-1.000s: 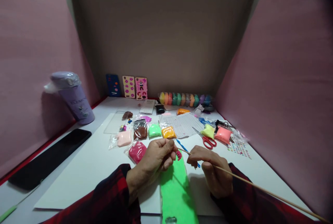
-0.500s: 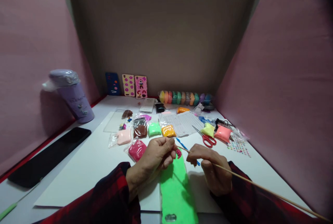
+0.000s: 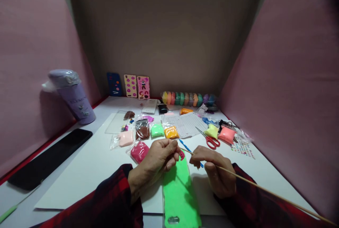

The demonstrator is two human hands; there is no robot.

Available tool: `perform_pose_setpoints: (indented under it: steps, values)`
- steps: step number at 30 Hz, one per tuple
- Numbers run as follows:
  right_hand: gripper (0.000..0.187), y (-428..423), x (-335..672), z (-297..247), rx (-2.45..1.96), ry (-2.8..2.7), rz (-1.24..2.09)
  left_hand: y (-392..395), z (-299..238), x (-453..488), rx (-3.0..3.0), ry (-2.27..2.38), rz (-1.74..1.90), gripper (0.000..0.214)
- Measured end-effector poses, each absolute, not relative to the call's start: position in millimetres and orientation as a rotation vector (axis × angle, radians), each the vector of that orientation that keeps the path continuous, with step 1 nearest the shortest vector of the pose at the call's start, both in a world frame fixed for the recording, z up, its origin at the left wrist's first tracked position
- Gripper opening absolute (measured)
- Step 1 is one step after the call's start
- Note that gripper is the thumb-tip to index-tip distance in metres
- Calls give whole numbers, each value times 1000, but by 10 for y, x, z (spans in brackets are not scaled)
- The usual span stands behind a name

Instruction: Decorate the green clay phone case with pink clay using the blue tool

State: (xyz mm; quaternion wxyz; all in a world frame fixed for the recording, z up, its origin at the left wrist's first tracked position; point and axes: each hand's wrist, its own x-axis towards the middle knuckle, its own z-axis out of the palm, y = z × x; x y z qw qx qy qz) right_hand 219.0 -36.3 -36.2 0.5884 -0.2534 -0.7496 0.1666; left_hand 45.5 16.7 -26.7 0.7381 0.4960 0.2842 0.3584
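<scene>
My right hand (image 3: 215, 169) is closed around a long thin wooden stick (image 3: 254, 184). The stick's tip reaches my left fingertips, and its other end runs to the lower right. My left hand (image 3: 162, 155) pinches at that tip; what sits between thumb and finger is hidden or too small to name. Below both hands lies a phone case covered in bright green clay (image 3: 180, 189), its camera hole toward me. Beside my left fingers, at the case's far end, shows a small crimson ridged clay piece (image 3: 182, 155). A blue modelling tool (image 3: 185, 146) lies partly behind my right hand.
Bagged clays, including a crimson pack (image 3: 140, 151) and an orange pack (image 3: 171, 132), lie beyond my hands. Red-handled scissors (image 3: 212, 142) and gem stickers (image 3: 242, 147) lie to the right. Leftward are a black phone (image 3: 53, 157) and a purple bottle (image 3: 75, 97). Decorated cases (image 3: 130, 86) lean at the back.
Almost nothing differs. Both hands and the stick hold the same position; the view has shifted very slightly.
</scene>
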Motion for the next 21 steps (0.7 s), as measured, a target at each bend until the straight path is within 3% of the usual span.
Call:
perform_pose_setpoints:
  steps: [21]
  values:
    - [32, -362, 2191, -335, -603, -1773, 390, 181, -303, 443, 1139, 615, 772, 43]
